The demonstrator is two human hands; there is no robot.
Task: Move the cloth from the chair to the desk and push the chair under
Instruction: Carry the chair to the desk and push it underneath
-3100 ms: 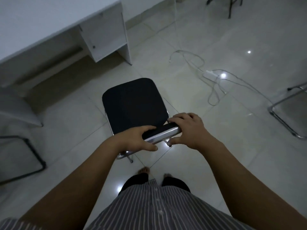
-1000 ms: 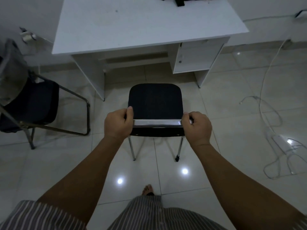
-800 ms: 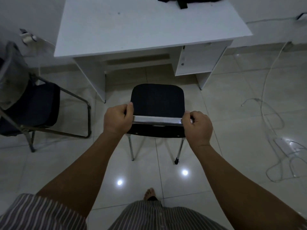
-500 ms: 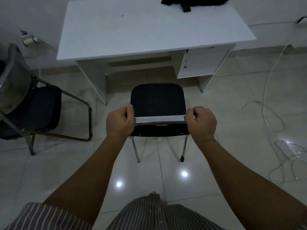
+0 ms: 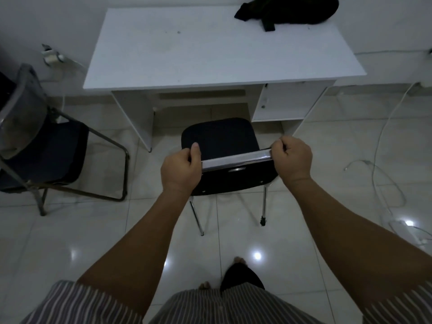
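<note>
A black cloth (image 5: 289, 10) lies crumpled on the far right corner of the white desk (image 5: 187, 50). The black chair (image 5: 219, 136), with a chrome-edged backrest, stands on the floor facing the desk's knee opening, its seat front just short of the desk edge. My left hand (image 5: 181, 169) grips the left end of the backrest top and my right hand (image 5: 292, 157) grips the right end. The seat is bare. The front chair legs are hidden under the seat.
A second dark chair (image 5: 44, 146) with a metal frame stands at the left. The desk's side cabinet (image 5: 280, 104) is to the right of the knee opening. White cables (image 5: 383, 178) and a power strip (image 5: 406, 224) lie on the tiled floor at the right.
I have turned from the side to face the desk with the chair. Over the last second the chair has moved a little closer to the desk opening; both hands keep their grip.
</note>
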